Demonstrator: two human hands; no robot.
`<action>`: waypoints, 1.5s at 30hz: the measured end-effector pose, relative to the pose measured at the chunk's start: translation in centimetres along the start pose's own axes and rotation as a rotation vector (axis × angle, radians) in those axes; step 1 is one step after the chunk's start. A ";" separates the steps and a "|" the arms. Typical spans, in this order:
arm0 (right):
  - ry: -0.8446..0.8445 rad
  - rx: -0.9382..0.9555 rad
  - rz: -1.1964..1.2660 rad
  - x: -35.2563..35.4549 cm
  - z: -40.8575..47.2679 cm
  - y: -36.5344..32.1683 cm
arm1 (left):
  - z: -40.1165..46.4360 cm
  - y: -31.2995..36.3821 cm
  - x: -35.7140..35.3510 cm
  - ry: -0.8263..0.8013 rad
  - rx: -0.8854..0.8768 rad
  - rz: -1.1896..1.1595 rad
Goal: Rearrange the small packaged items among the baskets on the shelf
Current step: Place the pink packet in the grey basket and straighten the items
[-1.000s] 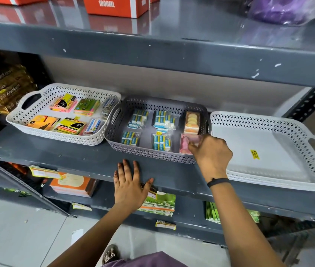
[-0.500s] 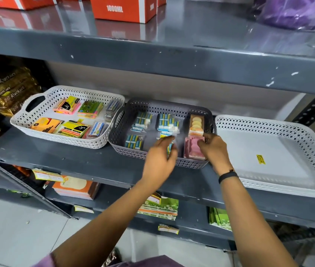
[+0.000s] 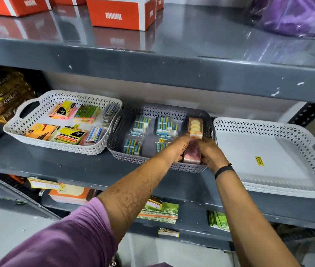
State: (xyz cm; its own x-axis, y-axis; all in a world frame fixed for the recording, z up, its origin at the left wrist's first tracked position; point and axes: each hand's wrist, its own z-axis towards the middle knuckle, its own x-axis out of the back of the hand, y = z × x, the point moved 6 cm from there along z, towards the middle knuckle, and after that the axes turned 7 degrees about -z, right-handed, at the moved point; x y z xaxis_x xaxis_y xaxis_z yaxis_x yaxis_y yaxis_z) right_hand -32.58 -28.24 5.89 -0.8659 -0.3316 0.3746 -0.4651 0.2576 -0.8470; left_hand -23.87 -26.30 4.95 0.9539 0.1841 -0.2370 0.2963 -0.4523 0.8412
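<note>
Bright, even light falls from overhead, leaving soft, short shadows. The glossy dark grey metal shelf board (image 3: 191, 43) well above the two hands mirrors the red-and-white cardboard boxes (image 3: 121, 13) standing on it, and white glare streaks the crinkled purple plastic bag (image 3: 295, 14) up to the right of them. Wide-angle distortion bows the shelf edges toward the corners. The purple fabric sleeve (image 3: 66, 241), nearest the camera below the hands, is soft and blurred.

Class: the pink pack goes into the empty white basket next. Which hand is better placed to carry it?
Probably the right hand: it grips the pink pack on the side nearest the empty white basket.
</note>
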 end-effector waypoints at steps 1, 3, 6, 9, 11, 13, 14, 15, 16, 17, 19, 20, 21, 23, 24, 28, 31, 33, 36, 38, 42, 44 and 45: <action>-0.013 -0.011 0.024 0.0 0.0 0.0 | -0.1 0.0 0.1 -0.008 0.009 -0.009; -0.024 -0.018 0.072 0.0 -0.1 0.0 | -0.8 0.1 0.3 -0.030 0.033 -0.025; 0.113 0.091 -0.025 0.9 -0.5 -0.8 | -1.7 1.4 2.5 0.091 -0.066 0.001; 0.210 0.184 0.147 0.9 -1.0 -2.1 | -2.4 2.7 7.0 0.322 -0.171 -0.012; 0.129 0.089 0.394 -0.9 -0.5 -2.4 | -2.5 2.4 8.7 0.297 -0.050 0.020; -0.005 -0.004 0.436 -3.4 -0.2 -2.7 | -2.5 1.6 9.0 0.232 0.093 0.058; -0.058 -0.024 0.383 -4.6 0.2 -2.7 | -2.5 1.4 8.8 0.206 0.120 0.073; -0.092 -0.031 0.305 -5.5 0.4 -2.6 | -2.2 1.2 8.6 0.195 0.124 0.095; -0.114 -0.042 0.233 -6.2 0.5 -2.6 | -1.9 1.0 8.3 0.193 0.123 0.115; -0.130 -0.062 0.171 -6.8 0.6 -2.5 | -1.4 0.8 8.2 0.199 0.120 0.128; -0.154 -0.114 0.091 -7.4 0.8 -2.1 | -0.7 0.7 8.2 0.224 0.118 0.123; -0.172 -0.143 0.074 -7.7 0.8 -1.9 | -0.7 0.6 8.3 0.239 0.118 0.120; -0.182 -0.167 0.076 -7.8 0.8 -1.7 | -0.6 0.7 8.3 0.247 0.109 0.127; -0.184 -0.193 0.108 -7.9 1.1 -1.4 | -0.5 0.7 8.3 0.241 0.087 0.145; -0.184 -0.198 0.133 -7.9 1.2 -1.3 | -0.4 0.6 8.4 0.238 0.087 0.153; -0.173 -0.215 0.256 -7.7 1.4 -1.0 | -0.2 0.5 8.5 0.235 0.133 0.159; -0.179 -0.229 0.345 -7.8 0.9 -1.3 | -1.4 0.8 8.8 0.198 0.112 0.134; -0.133 -0.185 0.392 -7.7 1.0 -1.5 | -3.2 1.5 9.5 0.162 0.053 0.139; 0.045 -0.027 0.324 -7.3 0.8 -2.8 | -6.1 3.2 13.4 0.232 -0.143 0.097; 0.076 0.010 0.367 -8.4 0.1 -4.4 | -8.3 4.8 18.1 0.382 -0.275 0.018; -0.108 -0.040 0.614 -15.2 -1.6 -8.9 | -11.2 7.3 28.5 0.618 -0.364 -0.071; -0.250 -0.077 0.609 -19.6 -2.4 -11.0 | -11.1 7.2 31.9 0.614 -0.299 -0.081; -0.306 -0.085 0.589 -22.1 -2.7 -12.0 | -10.6 7.1 33.1 0.567 -0.242 -0.051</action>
State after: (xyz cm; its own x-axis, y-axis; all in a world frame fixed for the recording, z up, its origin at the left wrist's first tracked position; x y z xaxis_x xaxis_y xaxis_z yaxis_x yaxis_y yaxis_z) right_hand -8.41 -21.56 8.79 -0.8939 -0.3531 -0.2760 0.0457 0.5408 -0.8399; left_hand 9.25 -14.16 8.20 0.7452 0.6656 -0.0402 0.2581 -0.2323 0.9378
